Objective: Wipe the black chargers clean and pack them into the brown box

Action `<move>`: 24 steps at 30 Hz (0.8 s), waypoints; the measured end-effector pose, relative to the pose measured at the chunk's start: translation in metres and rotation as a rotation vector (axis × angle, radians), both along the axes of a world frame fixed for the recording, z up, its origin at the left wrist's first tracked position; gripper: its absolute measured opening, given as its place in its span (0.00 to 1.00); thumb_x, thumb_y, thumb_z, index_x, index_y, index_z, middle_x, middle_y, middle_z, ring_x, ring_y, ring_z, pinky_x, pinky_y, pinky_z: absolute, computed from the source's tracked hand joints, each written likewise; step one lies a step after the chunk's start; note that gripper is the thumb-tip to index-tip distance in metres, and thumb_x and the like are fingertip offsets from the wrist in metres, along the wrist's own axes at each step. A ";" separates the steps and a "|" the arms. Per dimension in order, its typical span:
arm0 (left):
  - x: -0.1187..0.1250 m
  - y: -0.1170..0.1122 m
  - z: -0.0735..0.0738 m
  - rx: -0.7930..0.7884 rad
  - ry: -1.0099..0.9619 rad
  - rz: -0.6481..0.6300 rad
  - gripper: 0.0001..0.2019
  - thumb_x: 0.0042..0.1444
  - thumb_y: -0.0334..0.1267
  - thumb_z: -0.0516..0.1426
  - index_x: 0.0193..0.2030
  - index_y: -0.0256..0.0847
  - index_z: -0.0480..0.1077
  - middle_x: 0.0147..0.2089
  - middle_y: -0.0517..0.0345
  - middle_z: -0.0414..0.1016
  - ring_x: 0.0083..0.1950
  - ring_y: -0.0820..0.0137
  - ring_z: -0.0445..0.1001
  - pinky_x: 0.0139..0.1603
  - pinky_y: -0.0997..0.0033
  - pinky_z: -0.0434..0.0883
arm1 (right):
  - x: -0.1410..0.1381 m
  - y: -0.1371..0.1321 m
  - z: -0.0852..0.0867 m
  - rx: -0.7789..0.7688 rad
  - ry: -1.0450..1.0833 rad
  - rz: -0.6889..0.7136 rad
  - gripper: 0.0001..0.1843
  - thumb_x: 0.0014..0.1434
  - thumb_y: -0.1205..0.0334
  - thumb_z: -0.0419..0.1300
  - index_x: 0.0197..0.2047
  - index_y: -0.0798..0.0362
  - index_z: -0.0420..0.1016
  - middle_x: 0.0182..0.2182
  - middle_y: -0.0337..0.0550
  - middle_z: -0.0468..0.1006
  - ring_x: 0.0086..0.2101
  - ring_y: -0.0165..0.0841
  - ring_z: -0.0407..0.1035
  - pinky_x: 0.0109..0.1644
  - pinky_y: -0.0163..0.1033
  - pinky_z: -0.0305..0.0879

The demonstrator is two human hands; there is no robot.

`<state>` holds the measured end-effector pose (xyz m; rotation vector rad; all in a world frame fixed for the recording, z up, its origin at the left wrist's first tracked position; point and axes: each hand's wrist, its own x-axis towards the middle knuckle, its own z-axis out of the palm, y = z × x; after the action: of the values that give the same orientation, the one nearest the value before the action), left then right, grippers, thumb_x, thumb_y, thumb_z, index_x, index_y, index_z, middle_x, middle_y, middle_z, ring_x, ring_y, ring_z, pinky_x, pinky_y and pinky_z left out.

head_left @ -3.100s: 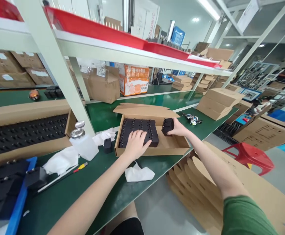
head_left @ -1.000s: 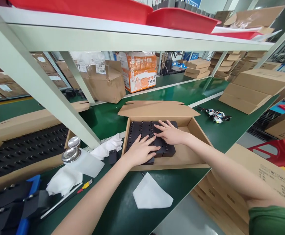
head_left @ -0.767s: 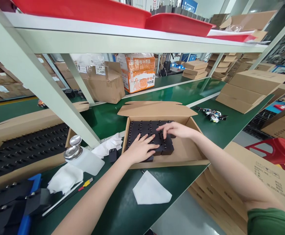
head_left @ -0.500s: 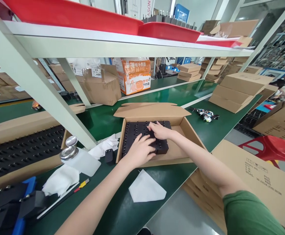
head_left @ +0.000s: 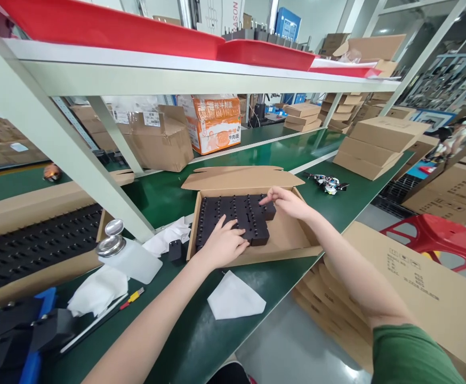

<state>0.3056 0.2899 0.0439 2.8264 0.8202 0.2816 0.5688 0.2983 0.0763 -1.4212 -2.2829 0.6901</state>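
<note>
Two hands rest on black blocks (head_left: 233,216) inside an open cardboard box (head_left: 289,240): left hand (head_left: 223,244) flat with fingers spread, right hand (head_left: 287,201) with fingertips loosely extended, gripping nothing.

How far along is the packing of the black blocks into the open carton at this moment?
Black blocks already fill the left part of the open carton. Both hands rest on them: left hand flat at the front, right hand at the far right block. The carton's right part shows bare cardboard.

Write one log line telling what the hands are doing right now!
left hand: flat on black blocks | right hand: fingertips on far-right block | blocks: inside open cardboard box | box: on green bench
</note>
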 end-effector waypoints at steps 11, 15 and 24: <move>0.015 0.005 -0.009 -0.157 0.042 -0.130 0.22 0.68 0.58 0.44 0.48 0.60 0.78 0.70 0.70 0.59 0.74 0.50 0.52 0.72 0.33 0.39 | -0.004 -0.048 -0.033 -0.042 -0.074 0.012 0.15 0.56 0.65 0.59 0.48 0.49 0.68 0.52 0.48 0.76 0.64 0.44 0.59 0.70 0.55 0.50; 0.013 0.004 -0.006 -0.144 0.020 -0.131 0.21 0.67 0.57 0.45 0.47 0.58 0.79 0.70 0.69 0.60 0.73 0.53 0.54 0.73 0.36 0.42 | -0.002 -0.048 -0.021 -0.016 -0.028 -0.028 0.10 0.61 0.70 0.49 0.45 0.49 0.63 0.43 0.45 0.80 0.48 0.36 0.75 0.53 0.45 0.70; 0.018 -0.021 -0.006 -0.111 0.002 -0.138 0.22 0.69 0.54 0.42 0.57 0.55 0.73 0.61 0.64 0.74 0.74 0.58 0.53 0.74 0.39 0.38 | -0.063 -0.021 -0.024 0.090 -0.214 -0.059 0.13 0.56 0.72 0.60 0.46 0.55 0.71 0.53 0.56 0.74 0.68 0.49 0.48 0.70 0.60 0.47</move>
<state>0.3238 0.2686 0.0380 2.7630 0.6176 0.2063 0.5061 0.2772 0.0524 -1.5785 -2.3860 0.4294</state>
